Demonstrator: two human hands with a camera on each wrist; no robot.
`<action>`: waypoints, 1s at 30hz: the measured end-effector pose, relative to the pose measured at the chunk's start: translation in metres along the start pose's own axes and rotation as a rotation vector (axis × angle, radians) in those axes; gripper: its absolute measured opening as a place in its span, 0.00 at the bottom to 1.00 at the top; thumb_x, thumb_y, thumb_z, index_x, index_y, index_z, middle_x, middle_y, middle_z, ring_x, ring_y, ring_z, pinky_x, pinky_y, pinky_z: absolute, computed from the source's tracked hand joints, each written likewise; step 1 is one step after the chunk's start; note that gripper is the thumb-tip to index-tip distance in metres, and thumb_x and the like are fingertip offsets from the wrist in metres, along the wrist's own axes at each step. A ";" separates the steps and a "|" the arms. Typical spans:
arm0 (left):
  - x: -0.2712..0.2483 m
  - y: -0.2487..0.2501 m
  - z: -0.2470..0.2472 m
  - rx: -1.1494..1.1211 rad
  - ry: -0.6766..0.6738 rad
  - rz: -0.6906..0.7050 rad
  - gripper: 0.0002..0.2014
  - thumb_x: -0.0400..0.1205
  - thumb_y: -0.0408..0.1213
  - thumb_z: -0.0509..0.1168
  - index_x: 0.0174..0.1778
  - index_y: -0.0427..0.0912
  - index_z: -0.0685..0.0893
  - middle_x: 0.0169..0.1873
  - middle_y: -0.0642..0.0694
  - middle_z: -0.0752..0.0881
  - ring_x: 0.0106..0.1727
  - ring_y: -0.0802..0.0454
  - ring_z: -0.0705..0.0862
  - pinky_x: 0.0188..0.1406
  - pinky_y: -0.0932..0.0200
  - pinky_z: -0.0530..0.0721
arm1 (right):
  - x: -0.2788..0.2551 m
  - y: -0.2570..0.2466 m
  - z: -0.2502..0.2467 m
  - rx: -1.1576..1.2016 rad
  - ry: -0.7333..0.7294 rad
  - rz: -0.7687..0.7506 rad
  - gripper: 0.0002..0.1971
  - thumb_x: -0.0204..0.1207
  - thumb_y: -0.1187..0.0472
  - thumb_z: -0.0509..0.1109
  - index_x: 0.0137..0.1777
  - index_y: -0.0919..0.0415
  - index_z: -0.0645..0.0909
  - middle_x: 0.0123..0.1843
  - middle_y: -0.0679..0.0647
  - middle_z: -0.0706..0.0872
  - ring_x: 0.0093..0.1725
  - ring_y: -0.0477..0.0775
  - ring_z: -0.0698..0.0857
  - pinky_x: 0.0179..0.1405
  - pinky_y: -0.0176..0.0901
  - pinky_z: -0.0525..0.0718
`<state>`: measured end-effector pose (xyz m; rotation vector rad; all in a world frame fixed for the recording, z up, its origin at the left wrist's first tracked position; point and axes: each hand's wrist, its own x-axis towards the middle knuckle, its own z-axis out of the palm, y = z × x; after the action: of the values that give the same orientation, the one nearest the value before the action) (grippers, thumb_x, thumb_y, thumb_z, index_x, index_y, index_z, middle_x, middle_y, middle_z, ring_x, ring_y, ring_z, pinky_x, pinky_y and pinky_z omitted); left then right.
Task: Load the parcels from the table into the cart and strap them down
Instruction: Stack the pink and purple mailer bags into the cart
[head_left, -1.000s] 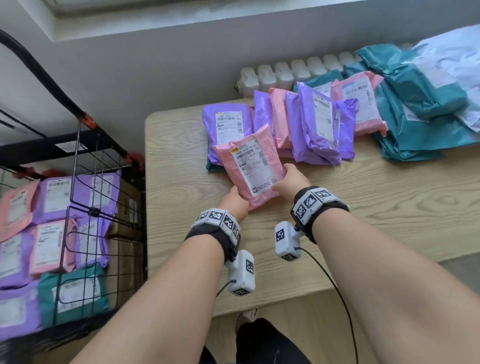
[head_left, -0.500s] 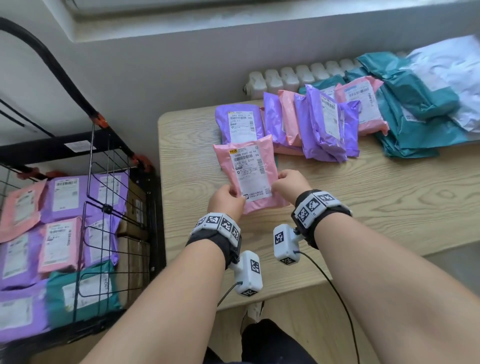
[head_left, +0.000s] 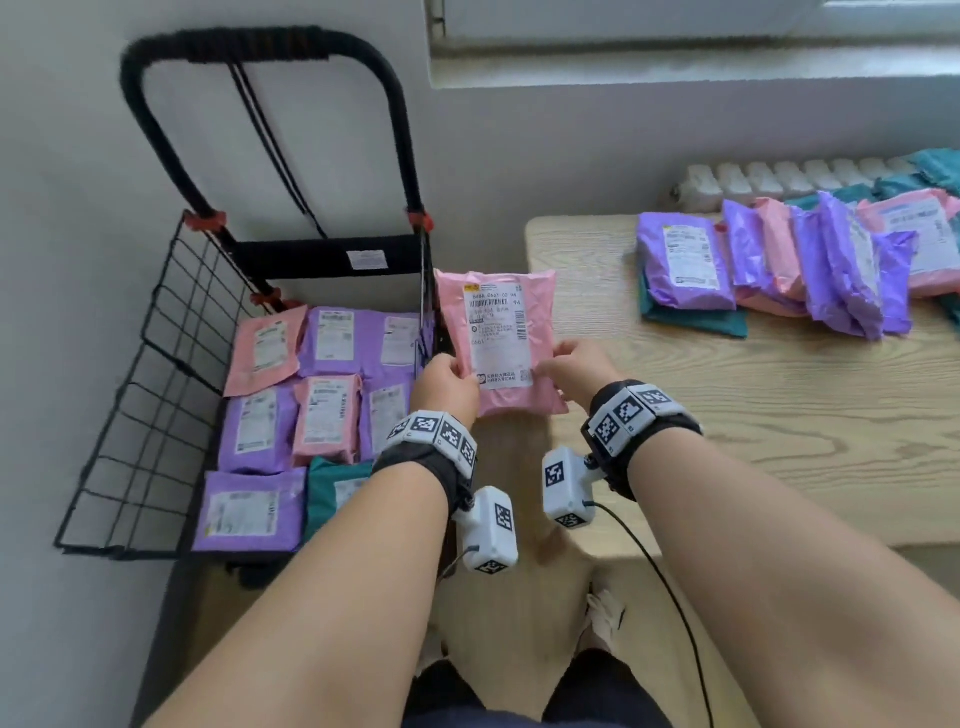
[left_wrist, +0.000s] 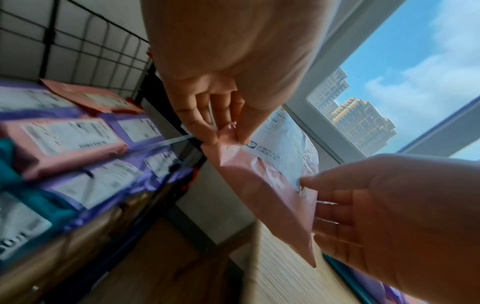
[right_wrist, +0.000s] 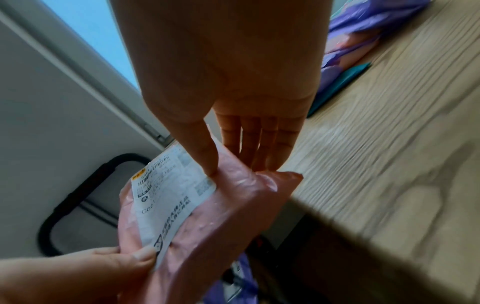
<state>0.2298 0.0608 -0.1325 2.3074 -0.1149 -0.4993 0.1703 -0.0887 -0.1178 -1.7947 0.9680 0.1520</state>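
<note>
1. Pink parcel (head_left: 498, 338) hangs in the air between the cart (head_left: 171, 374) and the table's (head_left: 779, 441) left edge.
2. Your left hand (head_left: 447, 387) pinches its lower left corner.
3. Your right hand (head_left: 571, 371) pinches its lower right edge, forearms outstretched.

You hold a pink parcel (head_left: 497, 340), label up, above the gap between the cart (head_left: 156, 395) and the table (head_left: 779, 441). The black wire cart already carries purple, pink and teal parcels (head_left: 291, 410) lying flat, labels up. More parcels on the table (head_left: 779, 270) overlap in a row along its far edge
</note>
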 end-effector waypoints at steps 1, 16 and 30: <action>0.001 -0.013 -0.017 -0.002 0.012 -0.010 0.07 0.82 0.39 0.63 0.53 0.42 0.82 0.47 0.45 0.87 0.45 0.44 0.83 0.42 0.58 0.78 | -0.005 -0.009 0.019 -0.004 -0.020 -0.005 0.04 0.72 0.66 0.73 0.42 0.56 0.81 0.48 0.58 0.88 0.47 0.57 0.88 0.49 0.52 0.88; 0.034 -0.114 -0.133 -0.158 0.099 -0.275 0.08 0.76 0.33 0.69 0.44 0.49 0.79 0.45 0.48 0.88 0.44 0.43 0.89 0.46 0.49 0.89 | -0.001 -0.093 0.178 -0.234 -0.226 -0.046 0.10 0.75 0.66 0.70 0.55 0.60 0.85 0.49 0.57 0.89 0.48 0.60 0.90 0.48 0.57 0.90; 0.158 -0.140 -0.135 -0.060 0.148 -0.474 0.15 0.78 0.30 0.65 0.60 0.43 0.78 0.56 0.45 0.84 0.51 0.44 0.82 0.45 0.56 0.78 | 0.125 -0.135 0.241 -0.344 -0.420 0.079 0.27 0.70 0.72 0.70 0.71 0.60 0.75 0.52 0.61 0.88 0.52 0.61 0.89 0.51 0.56 0.90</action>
<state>0.4183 0.2138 -0.1957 2.3003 0.5226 -0.5528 0.4227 0.0619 -0.1919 -1.9250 0.7373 0.7527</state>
